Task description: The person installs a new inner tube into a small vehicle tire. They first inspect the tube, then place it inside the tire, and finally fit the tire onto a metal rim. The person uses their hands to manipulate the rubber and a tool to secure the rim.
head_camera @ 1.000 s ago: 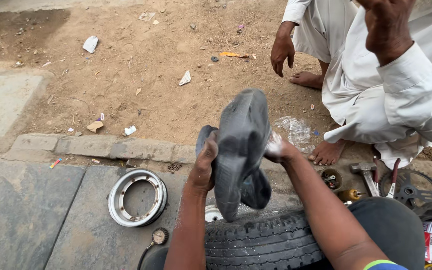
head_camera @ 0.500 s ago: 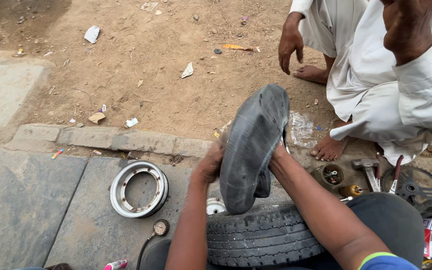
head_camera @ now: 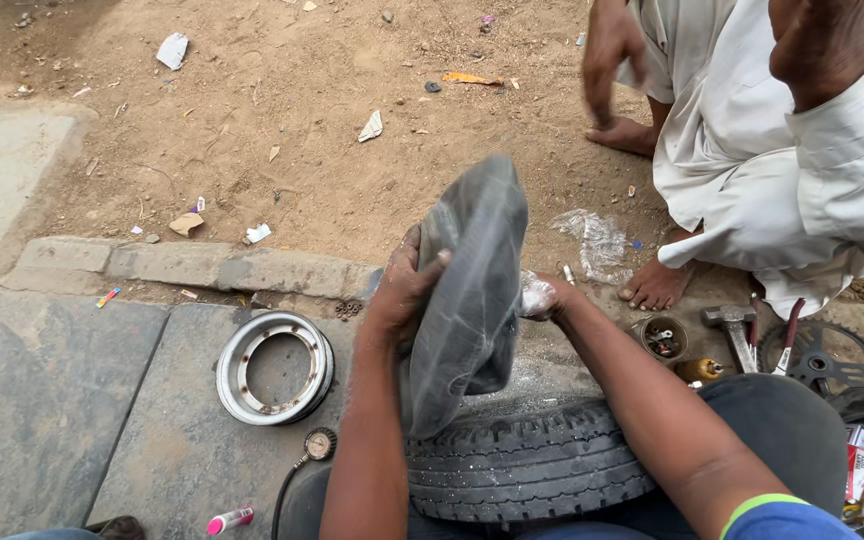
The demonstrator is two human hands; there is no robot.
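Head view: both bare hands hold a limp grey rubber inner tube [head_camera: 472, 290] upright above a black tyre [head_camera: 527, 465] that lies near the bottom of the frame, between the person's forearms. The left hand [head_camera: 402, 290] grips the tube's left edge, with its fingers curled over the rubber and the thumb pressed against the front. The right hand [head_camera: 540, 296] is on the tube's right side, dusted white; it is mostly hidden behind the rubber, so I cannot tell how its fingers are set, only that it touches the tube. The tube's lower end hangs down to the tyre's tread.

To the left of the tyre, a round metal wheel rim [head_camera: 275, 367] lies flat on the grey paving slab, just beside the left forearm. A small pressure gauge [head_camera: 320, 444] with a black hose lies near the rim, close to the tyre. At far right, another person in white clothing [head_camera: 782, 170] crouches barefoot on the sandy ground. Near that person's foot lie a hammer [head_camera: 734, 330], a small tin of parts [head_camera: 663, 338] and a toothed sprocket [head_camera: 820, 357].
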